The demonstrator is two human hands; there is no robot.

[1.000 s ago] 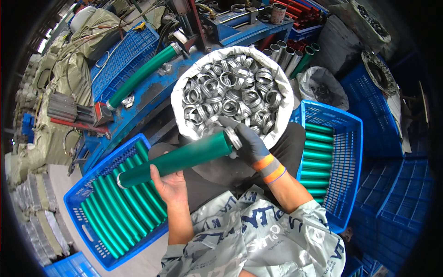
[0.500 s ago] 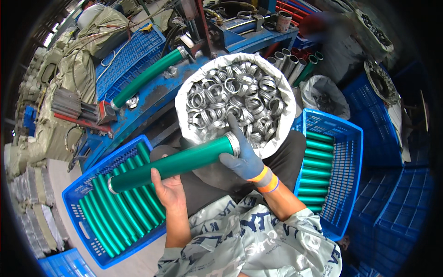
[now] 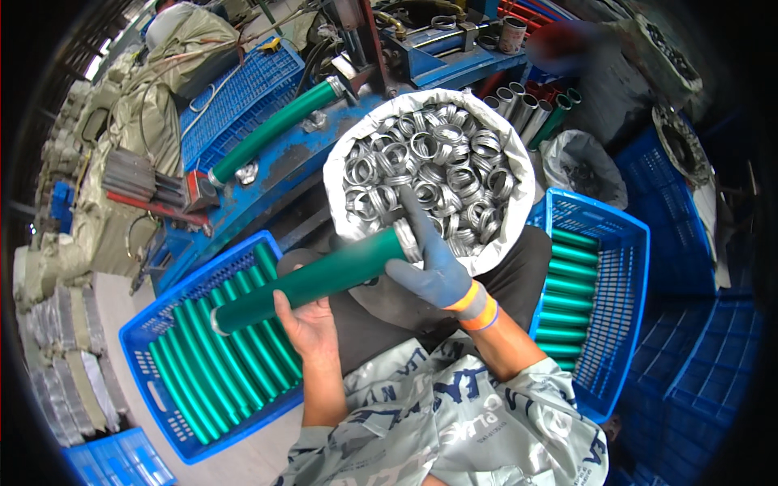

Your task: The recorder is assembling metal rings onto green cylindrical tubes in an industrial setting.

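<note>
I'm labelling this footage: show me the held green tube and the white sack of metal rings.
Held green tube [image 3: 324,275]: head view, middle of its side.
White sack [image 3: 522,190]: head view, right part of its rim.

A long green metal tube [image 3: 316,281] blurs near its right end and partly hides the fingers of the bare left hand [image 3: 314,334], plus stretches of green tubes [image 3: 235,368] near the right edge of a blue plastic crate [image 3: 136,344]. A pale grey patterned shirt [image 3: 438,409] is cut off below; its sleeve [image 3: 559,390] covers the lower left corner of a second blue plastic crate [image 3: 622,283]. Behind upright metal pipes [image 3: 525,111], a reddish shape [image 3: 562,44] is too blurred to identify.
</note>
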